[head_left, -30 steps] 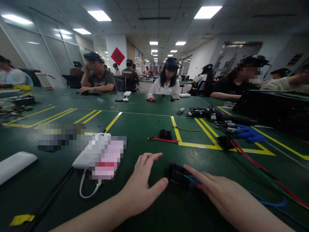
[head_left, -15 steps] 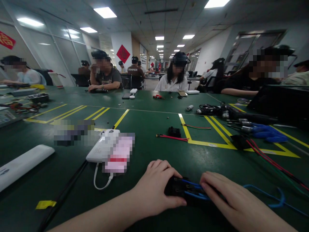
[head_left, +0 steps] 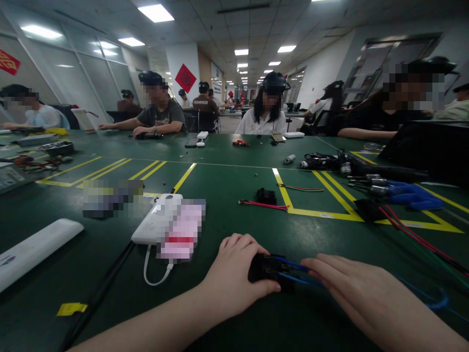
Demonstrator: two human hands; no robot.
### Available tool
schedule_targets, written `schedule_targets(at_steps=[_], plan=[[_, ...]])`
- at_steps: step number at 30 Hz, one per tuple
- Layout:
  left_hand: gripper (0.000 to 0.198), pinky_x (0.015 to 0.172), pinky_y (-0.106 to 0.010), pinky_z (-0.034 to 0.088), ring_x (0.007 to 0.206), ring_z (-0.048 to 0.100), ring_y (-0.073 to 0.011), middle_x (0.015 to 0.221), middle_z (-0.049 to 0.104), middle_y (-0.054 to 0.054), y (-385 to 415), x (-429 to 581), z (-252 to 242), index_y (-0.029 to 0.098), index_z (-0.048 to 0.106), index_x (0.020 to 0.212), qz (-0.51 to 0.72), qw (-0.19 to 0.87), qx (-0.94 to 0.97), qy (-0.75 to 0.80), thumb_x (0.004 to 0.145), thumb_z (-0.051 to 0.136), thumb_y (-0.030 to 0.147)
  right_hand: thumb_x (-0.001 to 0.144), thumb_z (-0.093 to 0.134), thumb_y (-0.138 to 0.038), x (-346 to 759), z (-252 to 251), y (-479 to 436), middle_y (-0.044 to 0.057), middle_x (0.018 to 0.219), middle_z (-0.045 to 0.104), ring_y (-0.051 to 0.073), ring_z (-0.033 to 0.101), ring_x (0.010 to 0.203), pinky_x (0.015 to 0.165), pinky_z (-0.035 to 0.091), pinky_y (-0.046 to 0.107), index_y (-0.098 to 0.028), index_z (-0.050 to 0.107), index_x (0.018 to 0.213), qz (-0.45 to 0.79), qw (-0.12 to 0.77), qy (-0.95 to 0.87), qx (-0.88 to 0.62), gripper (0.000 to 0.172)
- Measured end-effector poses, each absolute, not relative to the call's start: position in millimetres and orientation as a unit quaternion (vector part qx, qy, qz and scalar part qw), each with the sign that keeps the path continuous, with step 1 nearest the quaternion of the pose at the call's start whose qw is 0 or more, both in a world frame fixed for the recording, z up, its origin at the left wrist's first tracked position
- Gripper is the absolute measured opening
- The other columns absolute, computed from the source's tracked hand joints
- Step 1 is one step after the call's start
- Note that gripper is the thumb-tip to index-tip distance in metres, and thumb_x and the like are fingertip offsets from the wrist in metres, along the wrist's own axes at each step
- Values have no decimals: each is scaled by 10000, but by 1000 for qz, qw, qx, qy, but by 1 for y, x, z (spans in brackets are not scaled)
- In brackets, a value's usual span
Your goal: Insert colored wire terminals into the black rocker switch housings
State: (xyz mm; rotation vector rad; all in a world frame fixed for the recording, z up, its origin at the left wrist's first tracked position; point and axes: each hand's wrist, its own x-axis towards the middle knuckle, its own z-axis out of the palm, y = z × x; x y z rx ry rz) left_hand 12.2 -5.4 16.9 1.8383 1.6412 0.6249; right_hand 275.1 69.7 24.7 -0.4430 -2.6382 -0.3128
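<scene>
The left hand (head_left: 234, 276) clamps its fingers on a black block (head_left: 264, 268) on the surface (head_left: 311, 237); the right hand (head_left: 353, 286), fingers together, meets blue wires (head_left: 298, 279), pinch unclear. Handling wires seems the step; next likely calls for a steady block.

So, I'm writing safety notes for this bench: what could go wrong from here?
The left hand grips the black plastic block while the right hand touches, or nearly touches, the blue wires; a tug might loosen them. The white charging cable loops near the left forearm, so a sideways sweep could snag it.
</scene>
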Motion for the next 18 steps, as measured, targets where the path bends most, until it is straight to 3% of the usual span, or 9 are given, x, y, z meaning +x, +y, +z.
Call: schedule_targets(at_steps=[6, 14, 18], plan=[[421, 1163, -586, 473, 1304, 633, -377, 1312, 745, -70, -7, 11, 23, 235, 793, 1260, 222, 314, 683, 621, 899, 987, 330, 854, 459, 9, 286, 23, 70, 44, 946, 869, 204, 835, 687, 605, 671, 258, -241, 773, 1186, -75, 200, -962, -169, 521], [469, 1171, -577, 457, 1310, 620, -376, 1290, 753, -76, -6, 11, 33, 206, 807, 1272, 196, 331, 678, 626, 882, 1024, 350, 861, 443, 7, 277, 35, 61, 70, 853, 837, 228, 807, 662, 602, 655, 288, -233, 778, 1083, -187, 268, -931, -161, 468], [476, 1178, -566, 453, 1319, 619, -371, 1304, 750, -77, -5, 11, 32, 195, 809, 1281, 196, 334, 677, 626, 882, 1025, 340, 918, 438, -19, 281, 28, 65, 50, 883, 866, 220, 825, 642, 566, 648, 264, -235, 819, 1064, -111, 226, -948, -194, 461]])
